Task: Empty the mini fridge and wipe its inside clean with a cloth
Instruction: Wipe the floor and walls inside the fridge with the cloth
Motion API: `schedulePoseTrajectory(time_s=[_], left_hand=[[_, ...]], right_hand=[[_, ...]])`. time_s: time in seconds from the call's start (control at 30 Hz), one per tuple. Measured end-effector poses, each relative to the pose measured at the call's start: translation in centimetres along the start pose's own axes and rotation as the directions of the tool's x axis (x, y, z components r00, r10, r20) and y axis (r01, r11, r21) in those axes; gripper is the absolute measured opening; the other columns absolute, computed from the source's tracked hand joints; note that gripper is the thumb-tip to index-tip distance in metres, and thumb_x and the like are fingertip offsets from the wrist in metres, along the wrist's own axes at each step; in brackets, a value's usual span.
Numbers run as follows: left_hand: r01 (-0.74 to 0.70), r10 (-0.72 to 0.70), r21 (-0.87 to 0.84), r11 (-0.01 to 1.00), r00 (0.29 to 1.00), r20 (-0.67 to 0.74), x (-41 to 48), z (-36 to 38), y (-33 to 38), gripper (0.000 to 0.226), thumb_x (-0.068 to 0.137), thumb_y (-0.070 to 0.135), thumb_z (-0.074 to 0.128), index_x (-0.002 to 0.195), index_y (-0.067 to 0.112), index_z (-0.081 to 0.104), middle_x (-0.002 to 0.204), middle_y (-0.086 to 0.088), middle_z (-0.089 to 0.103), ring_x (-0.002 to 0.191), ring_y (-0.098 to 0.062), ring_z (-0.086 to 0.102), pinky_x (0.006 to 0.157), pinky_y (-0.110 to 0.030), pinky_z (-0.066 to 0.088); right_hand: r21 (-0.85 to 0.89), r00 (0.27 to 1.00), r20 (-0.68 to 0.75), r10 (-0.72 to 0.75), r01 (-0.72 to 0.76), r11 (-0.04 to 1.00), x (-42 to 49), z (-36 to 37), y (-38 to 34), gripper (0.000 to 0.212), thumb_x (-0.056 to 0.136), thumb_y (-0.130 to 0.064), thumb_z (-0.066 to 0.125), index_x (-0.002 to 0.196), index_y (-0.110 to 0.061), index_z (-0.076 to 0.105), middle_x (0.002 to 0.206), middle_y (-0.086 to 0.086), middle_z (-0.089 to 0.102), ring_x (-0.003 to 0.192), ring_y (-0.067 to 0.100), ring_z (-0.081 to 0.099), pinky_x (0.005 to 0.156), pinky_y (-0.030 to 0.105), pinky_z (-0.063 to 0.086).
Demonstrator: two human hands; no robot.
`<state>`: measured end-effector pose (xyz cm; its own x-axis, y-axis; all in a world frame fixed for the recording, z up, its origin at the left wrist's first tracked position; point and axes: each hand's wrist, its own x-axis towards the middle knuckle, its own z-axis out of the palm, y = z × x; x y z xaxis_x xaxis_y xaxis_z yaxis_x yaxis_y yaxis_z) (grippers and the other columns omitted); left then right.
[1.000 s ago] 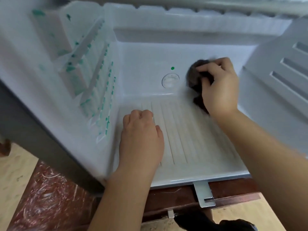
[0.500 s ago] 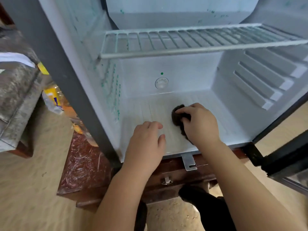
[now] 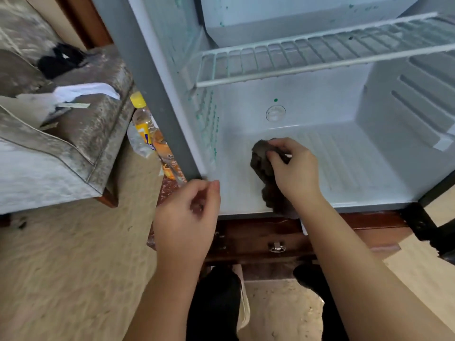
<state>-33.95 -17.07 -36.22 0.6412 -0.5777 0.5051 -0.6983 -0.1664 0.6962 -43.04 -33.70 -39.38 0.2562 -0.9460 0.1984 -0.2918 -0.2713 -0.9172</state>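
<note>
While I'm watching through the head camera, the right hand [image 3: 295,173] is gripping a dark cloth [image 3: 262,158], fingers curled over it, pressing it onto the floor of the mini fridge [image 3: 320,104], toward the fridge's front left. The cloth is trailing down to the fridge's front lip. The left hand [image 3: 189,212] is hovering just outside the fridge's lower left front corner, fingers loosely curled, holding nothing I'm able to make out. A wire shelf [image 3: 320,57] is sitting across the fridge's upper part. Plastic bottles [image 3: 145,124] are standing just left of the fridge's outer wall. A wooden cabinet [image 3: 258,237] is carrying the fridge from below.
</note>
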Motion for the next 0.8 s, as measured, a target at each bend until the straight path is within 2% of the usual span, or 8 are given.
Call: schedulePoseTrajectory(time_s=[0.1,0.17,0.2,0.27,0.37,0.5,0.6,0.8], left_hand=[[0.111,-0.106,0.027,0.993,0.982,-0.154,0.5,-0.9,-0.2,0.024,0.085,0.042,0.062,0.067,0.028,0.058,0.064,0.018,0.063,0.063,0.003,0.059,0.063,-0.015,0.044],[0.155,-0.148,0.010,0.988,0.962,-0.228,0.9,-1.1,-0.5,0.023,0.083,0.041,0.068,0.073,0.026,0.054,0.068,0.012,0.061,0.067,-0.002,0.058,0.068,-0.023,0.047],[0.162,-0.160,-0.009,0.987,0.958,-0.238,1.1,-1.1,-0.7,0.022,0.081,0.041,0.070,0.077,0.029,0.053,0.074,0.011,0.061,0.071,-0.004,0.060,0.070,-0.023,0.048],[0.149,-0.161,-0.072,0.986,0.965,-0.207,1.5,-1.0,-1.1,0.021,0.080,0.039,0.071,0.087,0.036,0.052,0.088,0.010,0.063,0.082,-0.005,0.062,0.073,-0.014,0.046],[0.116,-0.134,-0.114,0.987,0.976,-0.170,2.0,-0.7,-1.6,0.021,0.079,0.035,0.069,0.094,0.038,0.054,0.096,0.008,0.066,0.085,0.000,0.063,0.073,-0.006,0.043],[0.090,-0.113,-0.144,0.985,0.980,-0.162,2.4,-0.3,-2.1,0.015,0.080,0.034,0.066,0.091,0.037,0.058,0.084,0.016,0.068,0.079,0.006,0.062,0.069,-0.004,0.042],[0.096,-0.123,-0.167,0.981,0.980,-0.156,2.4,0.0,-2.6,0.013,0.078,0.049,0.061,0.089,0.043,0.059,0.086,0.024,0.068,0.081,0.003,0.065,0.072,-0.010,0.047],[0.098,-0.121,-0.184,0.978,0.985,-0.121,2.5,0.0,-2.4,0.011,0.078,0.052,0.057,0.089,0.050,0.058,0.089,0.025,0.067,0.082,0.001,0.065,0.075,-0.023,0.051]], right_hand=[[0.220,0.997,0.024,0.075,-0.078,0.972,1.0,2.5,-0.5,0.017,0.088,-0.009,0.059,0.093,-0.023,0.068,0.086,-0.014,0.066,0.087,0.004,0.061,0.077,0.011,0.045],[0.349,0.989,0.040,0.142,-0.146,0.926,1.7,4.2,-0.8,0.018,0.089,-0.009,0.058,0.098,-0.020,0.069,0.094,-0.006,0.070,0.093,0.009,0.064,0.087,0.024,0.051],[0.388,0.985,0.043,0.169,-0.172,0.905,2.2,5.0,-0.9,0.018,0.089,-0.009,0.057,0.099,-0.019,0.069,0.097,-0.004,0.070,0.096,0.010,0.064,0.091,0.029,0.051],[0.474,0.972,0.064,0.226,-0.229,0.850,3.5,6.1,-1.1,0.020,0.091,-0.008,0.056,0.102,-0.018,0.069,0.101,-0.001,0.070,0.098,0.012,0.065,0.094,0.034,0.051],[0.569,0.961,0.117,0.252,-0.272,0.776,5.5,7.4,-1.5,0.025,0.092,-0.006,0.053,0.110,-0.017,0.067,0.107,0.000,0.069,0.101,0.014,0.064,0.097,0.034,0.050],[0.514,0.983,0.162,0.091,-0.163,0.842,6.0,9.0,-2.6,0.038,0.092,-0.003,0.048,0.123,-0.019,0.063,0.118,-0.007,0.064,0.105,0.006,0.058,0.097,0.018,0.044],[0.377,0.995,0.084,-0.054,0.019,0.926,6.0,9.0,-2.7,0.041,0.088,0.000,0.048,0.119,-0.021,0.066,0.117,-0.005,0.065,0.107,0.007,0.058,0.099,0.019,0.043],[0.212,0.978,0.118,-0.172,0.144,0.967,4.3,7.0,-3.4,0.040,0.084,0.005,0.049,0.114,-0.015,0.069,0.116,0.001,0.066,0.107,0.012,0.060,0.095,0.013,0.041]])
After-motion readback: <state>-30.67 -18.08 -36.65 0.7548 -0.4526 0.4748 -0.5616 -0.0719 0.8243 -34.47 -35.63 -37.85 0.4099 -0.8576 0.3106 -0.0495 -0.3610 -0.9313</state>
